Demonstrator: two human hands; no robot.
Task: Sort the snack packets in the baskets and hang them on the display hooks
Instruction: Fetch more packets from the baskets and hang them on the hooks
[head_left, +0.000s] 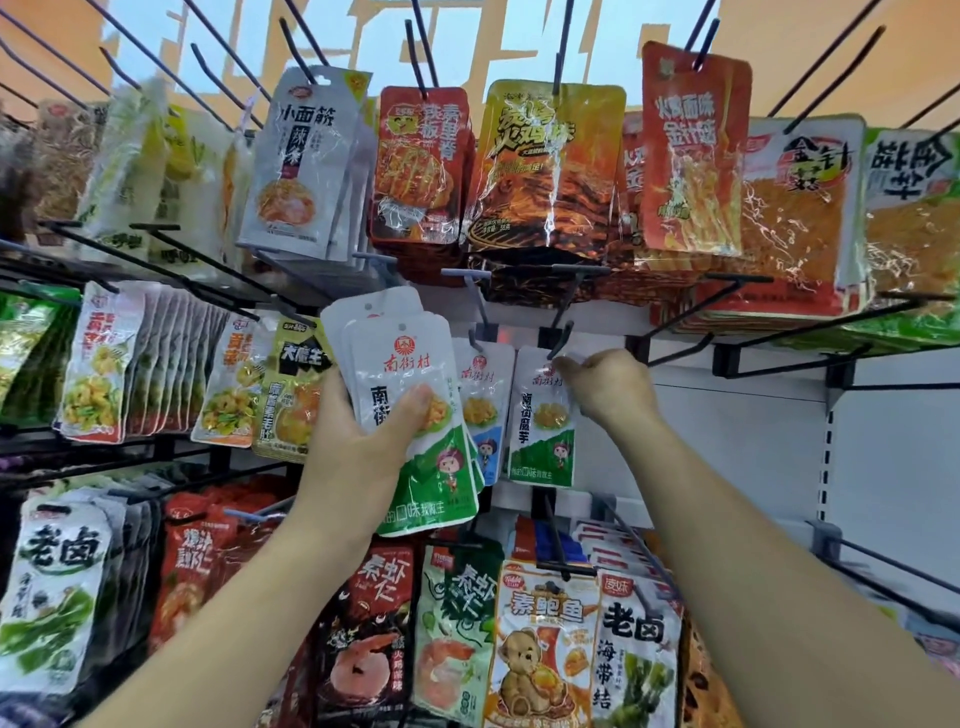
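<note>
White-and-green snack packets (415, 467), a fanned stack printed with a cartoon figure, sit gripped in the left hand (353, 441), thumb across the front. Right hand (605, 387) pinches the top of 1 matching packet (543, 431) at a black display hook (560, 338), just beside a hanging blue-bottomed packet (485, 415).
</note>
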